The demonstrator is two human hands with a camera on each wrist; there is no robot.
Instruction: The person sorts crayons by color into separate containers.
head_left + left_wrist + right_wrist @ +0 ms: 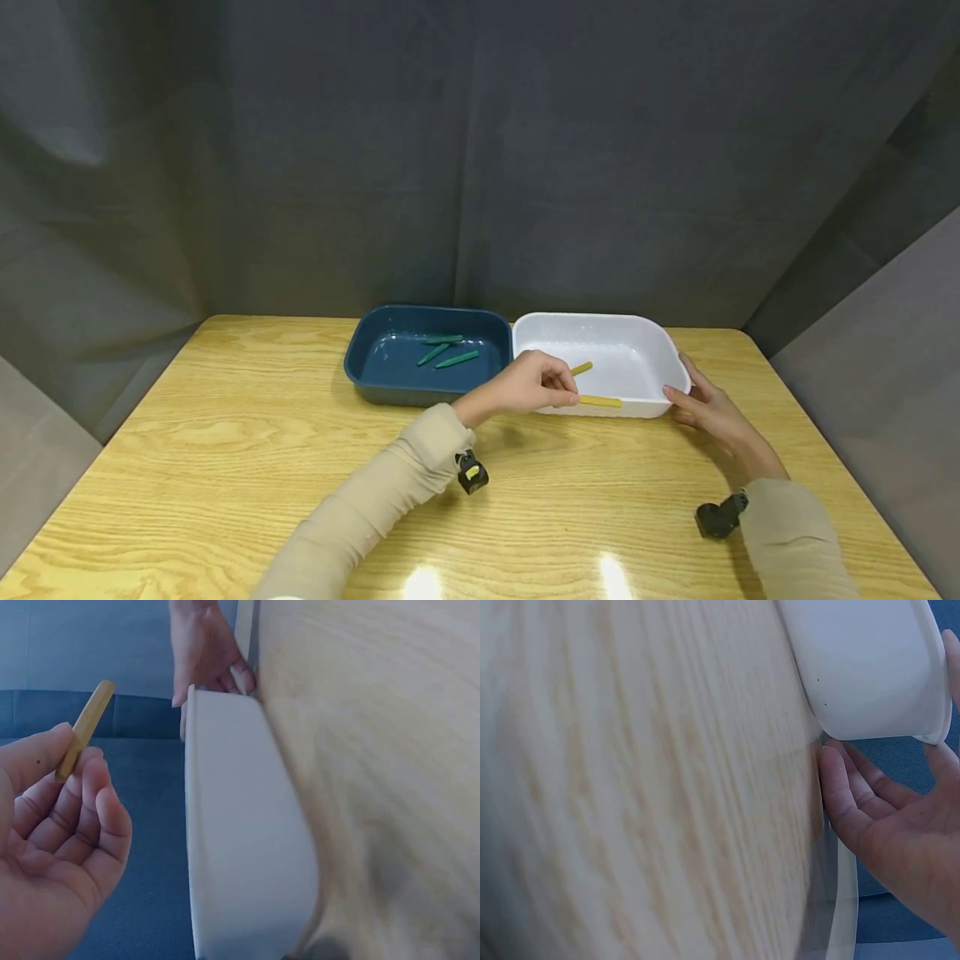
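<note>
Left hand (534,383) pinched a yellow stick (84,729) above the white plastic tub (678,371) (another (600,401) already inside); right hand (708,410), fingers spread, steadied the tub; three green sticks (447,352) already lay in the blue tub (360,346).

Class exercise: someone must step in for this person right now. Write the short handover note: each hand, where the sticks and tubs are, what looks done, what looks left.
Left hand: grip pinches a yellow stick over the near edge of the white tub.
Right hand: open, fingers resting against the white tub's right end, steadying it.
Blue tub: sits left of the white one, holding three green sticks.
Done, judging by the layout: the green sticks are in the blue tub and a second yellow stick lies by the white tub's near rim.
Left: probably only the held yellow stick, likely meant for the white tub. No loose sticks show on the table.
</note>
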